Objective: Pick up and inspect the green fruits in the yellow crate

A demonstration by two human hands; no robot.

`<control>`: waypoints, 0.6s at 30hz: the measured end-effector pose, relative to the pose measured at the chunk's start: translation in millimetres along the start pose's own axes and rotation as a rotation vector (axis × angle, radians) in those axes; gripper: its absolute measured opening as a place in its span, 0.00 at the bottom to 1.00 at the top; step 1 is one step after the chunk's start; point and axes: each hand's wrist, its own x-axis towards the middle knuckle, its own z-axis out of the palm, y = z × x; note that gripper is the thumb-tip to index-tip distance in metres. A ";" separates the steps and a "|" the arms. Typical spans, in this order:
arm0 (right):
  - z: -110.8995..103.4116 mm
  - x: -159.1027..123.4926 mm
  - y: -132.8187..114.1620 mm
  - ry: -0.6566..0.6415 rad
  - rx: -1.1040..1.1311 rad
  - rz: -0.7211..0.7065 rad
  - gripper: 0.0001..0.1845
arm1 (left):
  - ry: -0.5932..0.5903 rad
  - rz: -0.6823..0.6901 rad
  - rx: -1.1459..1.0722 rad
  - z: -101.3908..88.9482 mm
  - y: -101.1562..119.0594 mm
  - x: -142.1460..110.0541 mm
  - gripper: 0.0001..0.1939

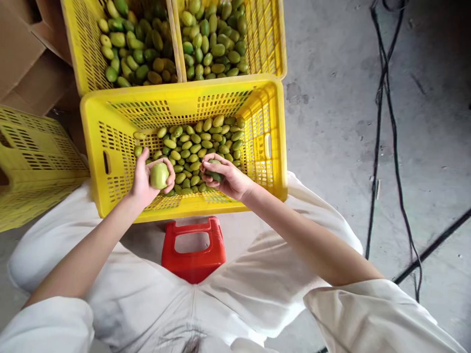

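Over the near yellow crate (184, 212), my left hand (143, 179) is closed around a pale green oval fruit (159, 175), whose smooth side faces up. To its right, my right hand (230, 179) grips a darker green fruit (215, 169), partly covered by the fingers. Beneath both hands, many small green and yellowish oval fruits (195, 147) lie on the crate floor, bunched toward the middle and right. A few others lie apart at the left, close to my left fingers.
Beyond stands a divided yellow crate (265, 37) with more green fruits in both compartments. Another yellow crate (40, 157) is at the left, below brown cardboard (25, 54). A red plastic stool (193, 267) sits between my legs. Black cables (395, 142) cross the concrete floor at right.
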 end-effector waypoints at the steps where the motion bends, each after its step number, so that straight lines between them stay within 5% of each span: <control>1: -0.3 0.5 -0.2 0.001 0.007 0.007 0.21 | -0.018 0.017 -0.023 2.4 -1.7 -0.3 0.23; 4: -2.3 2.3 -0.5 0.000 0.037 0.047 0.21 | -0.084 0.038 -0.070 9.4 -6.2 -2.3 0.12; 11: -7.6 4.1 -2.5 -0.067 0.068 0.071 0.22 | -0.123 0.102 -0.010 9.3 -12.4 -1.0 0.18; 18: -4.0 5.2 -1.4 0.004 0.063 -0.018 0.11 | -0.072 0.053 -0.041 7.5 -8.9 2.1 0.16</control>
